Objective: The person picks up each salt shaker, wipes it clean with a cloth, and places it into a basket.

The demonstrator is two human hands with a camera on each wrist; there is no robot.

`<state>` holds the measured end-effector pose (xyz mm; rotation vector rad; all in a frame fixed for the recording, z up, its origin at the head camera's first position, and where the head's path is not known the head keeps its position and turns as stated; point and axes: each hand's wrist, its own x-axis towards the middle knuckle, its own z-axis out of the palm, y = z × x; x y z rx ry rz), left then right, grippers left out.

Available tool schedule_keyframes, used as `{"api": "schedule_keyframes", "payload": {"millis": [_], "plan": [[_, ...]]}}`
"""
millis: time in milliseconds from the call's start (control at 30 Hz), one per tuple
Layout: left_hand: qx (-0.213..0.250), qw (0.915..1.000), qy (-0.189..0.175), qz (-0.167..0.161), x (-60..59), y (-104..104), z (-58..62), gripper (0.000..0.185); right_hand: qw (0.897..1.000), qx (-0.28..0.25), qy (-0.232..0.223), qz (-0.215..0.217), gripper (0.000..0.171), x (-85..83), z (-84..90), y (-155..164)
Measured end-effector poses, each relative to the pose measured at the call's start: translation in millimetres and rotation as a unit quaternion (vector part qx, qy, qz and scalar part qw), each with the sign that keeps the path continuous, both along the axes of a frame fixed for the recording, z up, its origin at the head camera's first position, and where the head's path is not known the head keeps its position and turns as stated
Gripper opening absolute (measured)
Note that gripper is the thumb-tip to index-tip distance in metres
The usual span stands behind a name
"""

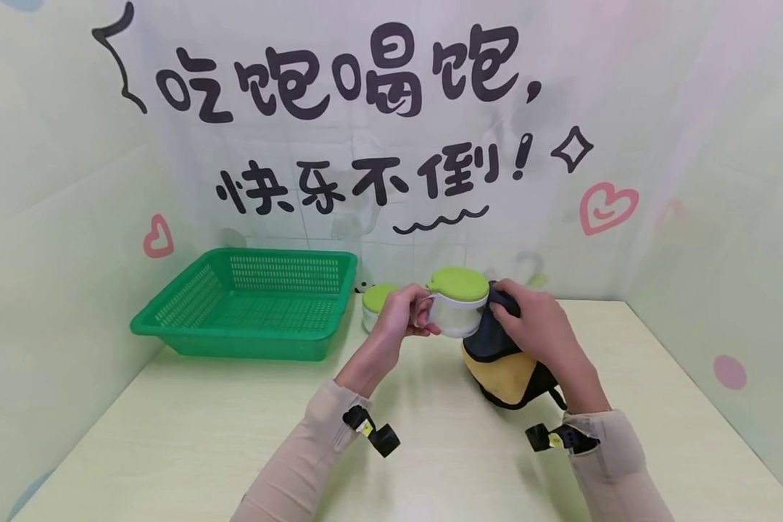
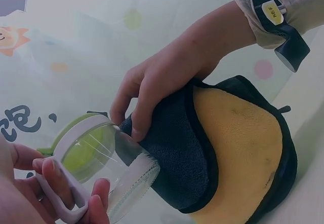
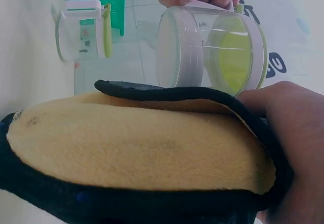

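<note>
Above the table: jar in one hand, cloth in the other

So the clear jar with the green lid is up off the table, between the two hands. Left hand has its fingers hooked round the white handle; right hand is pinching the top of a blue-and-yellow cloth, thumb and fingers bent onto it. Cloth's dark side is touching the jar wall or just beside it, can't tell which.

Looks like a wipe-down to me. If so, I'd hold that handle firmly and turn the jar with the left wrist, so the cloth hand barely travels. Spread the cloth over your fingers too, since the loose part might snag on the lid's tab. Go light on pressure, and mind the second jar behind the left hand.
</note>
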<state>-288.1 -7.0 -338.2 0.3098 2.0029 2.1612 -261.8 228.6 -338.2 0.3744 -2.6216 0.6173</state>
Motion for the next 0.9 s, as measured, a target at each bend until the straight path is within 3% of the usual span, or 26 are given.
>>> {"api": "schedule_keyframes", "payload": {"millis": [400, 700, 900], "plan": [[0.009, 0.9999, 0.008, -0.003, 1.4, -1.4, 2.3, 0.034, 0.995, 0.04, -0.07, 0.056, 0.029, -5.1, -5.7, 4.1], [0.016, 0.9998, 0.001, -0.013, 0.1, 0.7, 1.0, 0.032, 1.0, -0.009, -0.005, 0.015, 0.025, -1.0, -1.6, 3.1], [0.012, 0.9999, -0.001, -0.012, 0.6, 0.2, 0.5, 0.033, 1.0, -0.015, -0.001, 0.017, 0.024, -2.0, -2.0, 1.4]]}}
